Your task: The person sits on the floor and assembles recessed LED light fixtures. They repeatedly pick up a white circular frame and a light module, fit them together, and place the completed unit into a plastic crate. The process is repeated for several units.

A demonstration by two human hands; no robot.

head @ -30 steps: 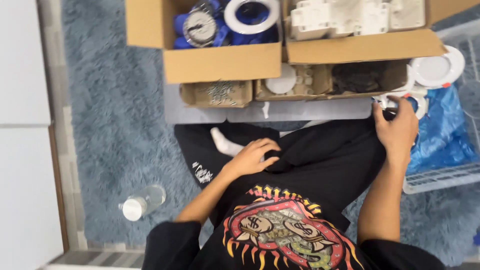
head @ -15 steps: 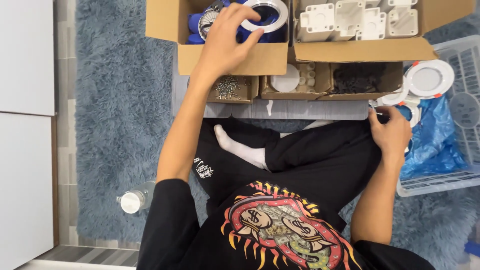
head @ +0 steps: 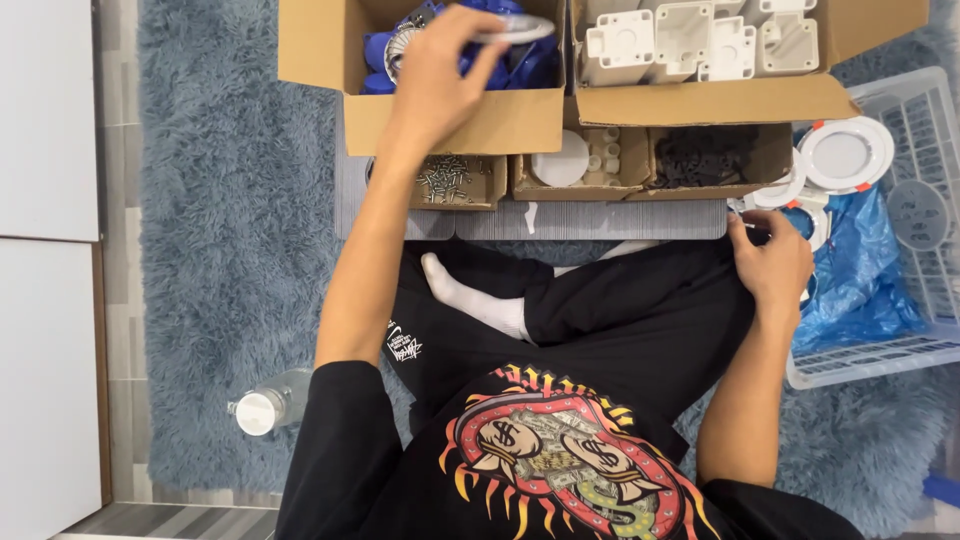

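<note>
Since half a second ago your left hand [head: 435, 75] has closed on the white ring [head: 512, 28] it was only reaching for, and now pinches its rim between thumb and fingertips above the left cardboard box [head: 440, 115] of blue-wrapped parts. Your right hand [head: 772, 262] has barely shifted; it is curled at your knee beside the stacked white round fittings [head: 842, 155], and you cannot tell from this view whether it grips anything.

A rim pinch like that is thin: if the ring catches on the blue wrapping [head: 520, 62] under it, it could tip out of your fingers and drop back into the box. Your forearm also crosses just above the small tray of screws [head: 447, 181], so a low pull back could knock it.

You sit cross-legged on a shaggy blue-grey rug [head: 220, 250], with a grey board [head: 600, 218] carrying the small trays before your legs. A second cardboard box of white plastic housings [head: 700, 40] stands to the right, a white basket [head: 920, 200] with a blue bag beyond it, and a plastic bottle [head: 268, 405] lies by your left elbow.
</note>
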